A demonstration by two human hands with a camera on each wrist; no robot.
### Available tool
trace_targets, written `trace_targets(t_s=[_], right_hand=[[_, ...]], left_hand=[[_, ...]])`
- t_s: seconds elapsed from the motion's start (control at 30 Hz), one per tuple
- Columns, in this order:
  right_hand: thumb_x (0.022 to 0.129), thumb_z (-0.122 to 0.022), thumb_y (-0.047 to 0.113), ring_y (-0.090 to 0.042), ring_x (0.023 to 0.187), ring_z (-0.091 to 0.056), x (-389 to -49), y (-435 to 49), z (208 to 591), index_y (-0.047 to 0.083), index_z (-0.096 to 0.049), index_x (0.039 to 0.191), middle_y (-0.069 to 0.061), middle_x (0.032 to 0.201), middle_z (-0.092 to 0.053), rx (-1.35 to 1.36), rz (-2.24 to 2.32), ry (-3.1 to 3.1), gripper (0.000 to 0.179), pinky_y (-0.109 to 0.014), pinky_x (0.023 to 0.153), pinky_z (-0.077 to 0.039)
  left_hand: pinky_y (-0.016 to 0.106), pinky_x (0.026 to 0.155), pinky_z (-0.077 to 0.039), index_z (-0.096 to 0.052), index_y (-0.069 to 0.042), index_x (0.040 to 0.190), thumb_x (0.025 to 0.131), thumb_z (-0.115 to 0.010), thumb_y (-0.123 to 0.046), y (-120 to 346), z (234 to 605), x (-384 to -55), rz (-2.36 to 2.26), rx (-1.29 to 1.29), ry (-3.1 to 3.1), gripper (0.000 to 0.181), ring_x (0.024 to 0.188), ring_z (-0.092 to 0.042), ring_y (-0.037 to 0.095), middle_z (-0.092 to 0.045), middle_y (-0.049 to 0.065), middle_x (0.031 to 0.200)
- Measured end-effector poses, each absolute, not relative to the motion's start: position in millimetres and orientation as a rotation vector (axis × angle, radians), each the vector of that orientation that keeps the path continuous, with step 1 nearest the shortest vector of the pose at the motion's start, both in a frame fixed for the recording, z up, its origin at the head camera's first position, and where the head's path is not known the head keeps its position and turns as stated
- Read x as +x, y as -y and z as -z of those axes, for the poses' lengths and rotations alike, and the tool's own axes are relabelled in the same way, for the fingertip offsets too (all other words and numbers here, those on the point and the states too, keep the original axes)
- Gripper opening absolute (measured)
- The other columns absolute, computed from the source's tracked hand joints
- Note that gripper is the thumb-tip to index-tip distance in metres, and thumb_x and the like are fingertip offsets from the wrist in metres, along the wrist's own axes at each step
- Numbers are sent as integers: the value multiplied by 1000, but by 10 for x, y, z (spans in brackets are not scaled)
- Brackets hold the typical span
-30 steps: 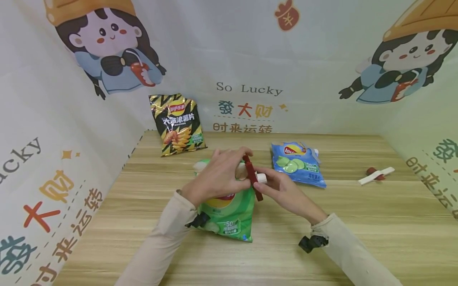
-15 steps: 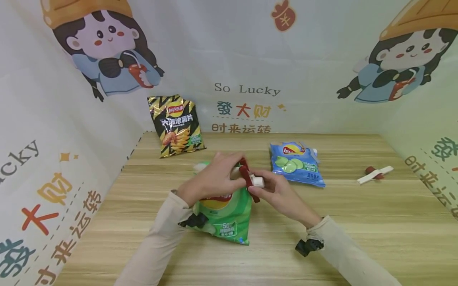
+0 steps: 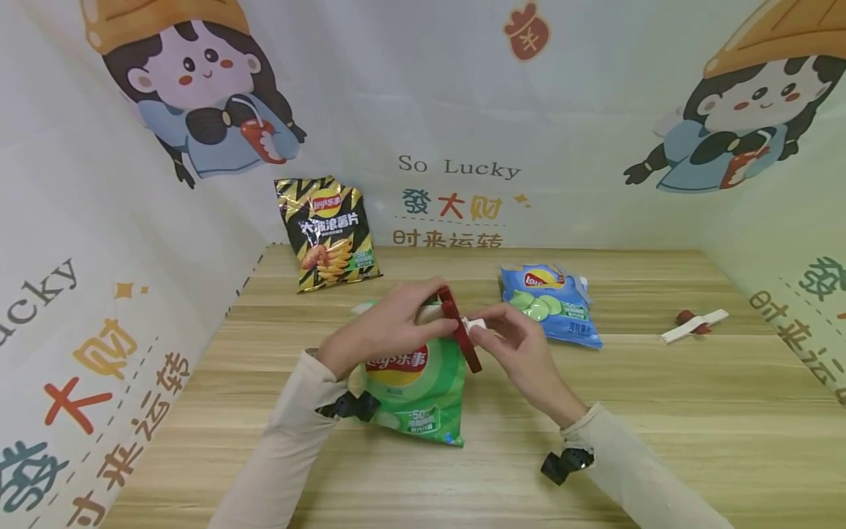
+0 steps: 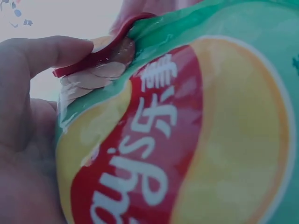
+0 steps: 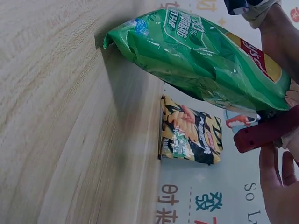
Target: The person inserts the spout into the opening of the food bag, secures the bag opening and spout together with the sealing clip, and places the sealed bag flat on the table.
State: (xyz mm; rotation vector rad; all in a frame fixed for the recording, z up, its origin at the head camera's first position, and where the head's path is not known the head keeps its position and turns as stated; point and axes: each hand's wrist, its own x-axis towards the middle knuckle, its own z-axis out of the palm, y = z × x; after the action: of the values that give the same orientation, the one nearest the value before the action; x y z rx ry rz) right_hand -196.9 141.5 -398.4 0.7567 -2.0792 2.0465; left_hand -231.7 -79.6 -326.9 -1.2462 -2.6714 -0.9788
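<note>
A green bag of Lay's chips (image 3: pixel 416 397) stands tilted on the table, its top end raised under my left hand (image 3: pixel 383 327). Across that end lies a red bag clip (image 3: pixel 468 353) with a white cap-like part (image 3: pixel 475 324) on its outer side. The left thumb (image 4: pixel 58 51) presses the clip's bar in the left wrist view, fingers wrapped over the far end. Pale chips (image 4: pixel 96 77) show just below the bar. My right hand (image 3: pixel 525 356) pinches the white part between thumb and fingers. In the right wrist view one end of the clip (image 5: pixel 261 135) juts past the bag.
A black and yellow chip bag (image 3: pixel 330 235) leans against the printed backdrop at back left. Behind my right hand lies a blue chip bag (image 3: pixel 551 305). Farther right sits a red piece with a white strip (image 3: pixel 694 325). Printed cloth rises along the back and sides.
Both hands have shifted slightly left and the green bag has moved a little with them. The right hand's wrist has dropped and its fingers have changed position around the white part.
</note>
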Motion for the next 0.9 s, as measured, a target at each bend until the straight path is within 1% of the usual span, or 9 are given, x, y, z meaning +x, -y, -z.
trace_targets(t_s=[0.13, 0.23, 0.33, 0.53, 0.73, 0.9], right_hand=[[97, -63, 6, -25, 112, -62, -1950, -1404, 3982, -7, -61, 118, -24, 118, -60, 786, -1986, 2043, 25, -34, 97, -51], [97, -63, 6, -26, 111, -63, -1945, -1395, 3984, -7, -61, 120, -25, 119, -60, 802, -1981, 2032, 26, -35, 96, -52], [97, -64, 6, -25, 112, -62, -1953, -1394, 3993, -7, -61, 120, -22, 119, -61, 799, -1996, 2046, 27, -35, 96, -52], [95, -67, 6, -24, 115, -59, -1987, -1402, 4023, -1, -61, 124, -12, 123, -62, 816, -2065, 2118, 31, -36, 98, -51], [99, -61, 9, -22, 117, -63, -1987, -1406, 4051, 5, -63, 127, -8, 125, -66, 762, -1975, 2137, 28, -36, 99, -50], [102, -57, 12, -20, 114, -65, -1934, -1360, 4045, 4, -61, 127, -8, 121, -69, 702, -1902, 2148, 27, -33, 97, -50]], left_hand=[[33, 81, -51, -60, -14, 108, 97, -62, -32, 782, 3279, -2315, 977, -1230, 2673, 21, 84, -60, 12, -67, -4, 92], [33, 82, -51, -60, -14, 106, 97, -62, -33, 779, 3283, -2313, 986, -1223, 2669, 21, 85, -61, 12, -67, -5, 91], [33, 81, -51, -61, -14, 105, 98, -62, -33, 782, 3287, -2312, 995, -1230, 2661, 20, 85, -61, 12, -66, -5, 90], [32, 76, -51, -62, -13, 104, 99, -61, -31, 790, 3304, -2325, 1048, -1233, 2653, 19, 80, -60, 12, -66, -4, 88], [34, 85, -50, -64, -15, 104, 97, -64, -34, 784, 3305, -2352, 1016, -1173, 2678, 20, 89, -61, 12, -67, -4, 93], [36, 87, -50, -63, -17, 104, 96, -64, -38, 773, 3304, -2370, 987, -1124, 2680, 22, 92, -61, 12, -66, -5, 94]])
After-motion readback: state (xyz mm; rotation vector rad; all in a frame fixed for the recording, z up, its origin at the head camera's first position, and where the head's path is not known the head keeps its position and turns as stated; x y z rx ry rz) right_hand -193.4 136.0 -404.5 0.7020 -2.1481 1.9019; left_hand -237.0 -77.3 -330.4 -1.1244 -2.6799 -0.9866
